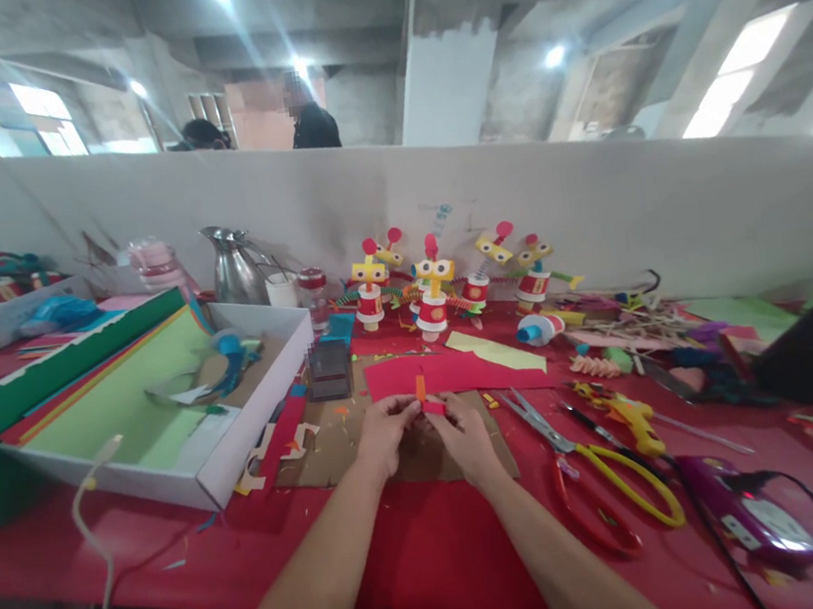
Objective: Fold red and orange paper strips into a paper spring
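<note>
My left hand [385, 435] and my right hand [463, 435] meet above a brown cardboard sheet [315, 464], fingertips pinched together. Upright at the left fingertips is a small orange paper strip [420, 385]. A short red paper strip [433, 407] lies between both hands, its right end at my right fingers. How the two strips join is hidden by the fingers. Just beyond lies a large red paper piece [452, 372], with a pale yellow paper sheet [498, 350] partly over it. Scissors [555, 435] with yellow handles rest to the right of my right hand.
Red-handled pliers [592, 520], a yellow glue gun [636, 422] and a purple power strip [764, 517] with cables occupy the right. A white box [260, 444] of coloured paper stands left. Several paper-cup robot figures [431, 311] line the back wall [586, 191].
</note>
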`<move>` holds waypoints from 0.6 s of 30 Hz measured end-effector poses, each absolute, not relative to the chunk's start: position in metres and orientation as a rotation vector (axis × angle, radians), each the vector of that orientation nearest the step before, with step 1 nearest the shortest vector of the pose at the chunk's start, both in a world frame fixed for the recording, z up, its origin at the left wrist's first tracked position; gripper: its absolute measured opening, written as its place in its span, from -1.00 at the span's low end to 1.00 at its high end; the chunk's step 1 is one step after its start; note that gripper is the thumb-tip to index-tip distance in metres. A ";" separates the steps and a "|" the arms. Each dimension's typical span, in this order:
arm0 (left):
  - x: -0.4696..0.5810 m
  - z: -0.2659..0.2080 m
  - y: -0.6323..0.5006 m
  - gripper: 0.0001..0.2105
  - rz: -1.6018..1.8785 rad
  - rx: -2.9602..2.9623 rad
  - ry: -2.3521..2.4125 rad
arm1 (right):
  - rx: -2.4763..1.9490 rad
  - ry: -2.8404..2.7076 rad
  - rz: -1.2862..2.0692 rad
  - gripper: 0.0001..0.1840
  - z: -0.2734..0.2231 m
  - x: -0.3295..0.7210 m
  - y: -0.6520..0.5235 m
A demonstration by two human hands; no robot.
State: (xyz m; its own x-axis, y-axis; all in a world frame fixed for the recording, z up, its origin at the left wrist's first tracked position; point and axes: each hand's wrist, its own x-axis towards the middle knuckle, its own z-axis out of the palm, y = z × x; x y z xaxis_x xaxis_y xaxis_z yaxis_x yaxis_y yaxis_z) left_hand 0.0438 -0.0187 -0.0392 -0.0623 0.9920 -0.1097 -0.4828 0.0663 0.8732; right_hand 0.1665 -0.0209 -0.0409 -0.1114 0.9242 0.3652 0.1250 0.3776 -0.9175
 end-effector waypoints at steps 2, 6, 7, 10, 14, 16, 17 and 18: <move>0.045 -0.038 -0.019 -0.66 1.418 0.731 0.954 | -0.960 -1.497 0.987 -0.81 -0.039 0.165 -0.023; 0.048 -0.033 -0.020 -0.72 1.420 0.689 0.875 | -0.971 -1.326 1.060 -0.75 -0.040 0.163 -0.022; 0.048 -0.032 -0.020 -0.74 1.411 0.664 0.850 | -0.967 -1.291 1.061 -0.75 -0.041 0.162 -0.021; 0.046 -0.029 -0.020 -0.79 1.384 0.567 0.833 | -0.951 -1.234 1.062 -0.73 -0.043 0.163 -0.018; 0.044 -0.028 -0.019 -0.82 1.368 0.530 0.838 | -0.978 -1.245 1.025 -0.74 -0.044 0.164 -0.017; 0.044 -0.028 -0.020 -0.78 1.402 0.584 0.833 | -0.987 -1.293 1.015 -0.74 -0.044 0.164 -0.017; 0.045 -0.028 -0.021 -0.76 1.426 0.621 0.836 | -0.991 -1.320 1.011 -0.74 -0.044 0.165 -0.017; 0.046 -0.028 -0.022 -0.74 1.449 0.662 0.842 | -0.993 -1.344 1.003 -0.74 -0.044 0.165 -0.018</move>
